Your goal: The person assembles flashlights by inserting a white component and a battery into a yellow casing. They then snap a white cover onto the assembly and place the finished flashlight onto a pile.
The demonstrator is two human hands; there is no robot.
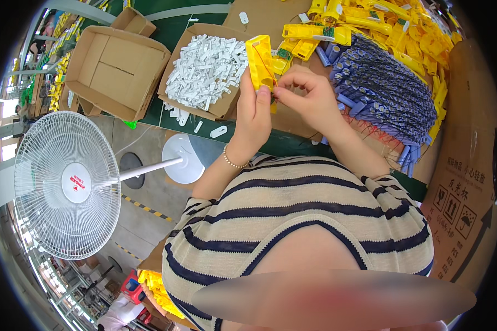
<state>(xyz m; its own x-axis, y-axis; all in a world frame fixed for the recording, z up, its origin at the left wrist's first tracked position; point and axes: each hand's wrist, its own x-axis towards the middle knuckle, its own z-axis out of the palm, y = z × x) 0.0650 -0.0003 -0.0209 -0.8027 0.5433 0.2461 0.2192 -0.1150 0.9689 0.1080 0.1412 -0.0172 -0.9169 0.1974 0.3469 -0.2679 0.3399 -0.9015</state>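
My left hand, a beaded bracelet on its wrist, grips a yellow plastic housing upright, thumb at its lower end. Inside the housing run thin dark and reddish wires. My right hand is closed in a pinch at that lower end, its fingertips against the wires; what exactly it pinches is too small to tell. Just behind lie more yellow housings, some with small green circuit boards. Right of my right hand is a large heap of blue-purple cylindrical cells with black and red leads.
Left of my hands, a cardboard box holds many small white plastic parts. Farther left stands another open carton. A white fan is at left. Yellow housings pile up at far right, beside a tall carton.
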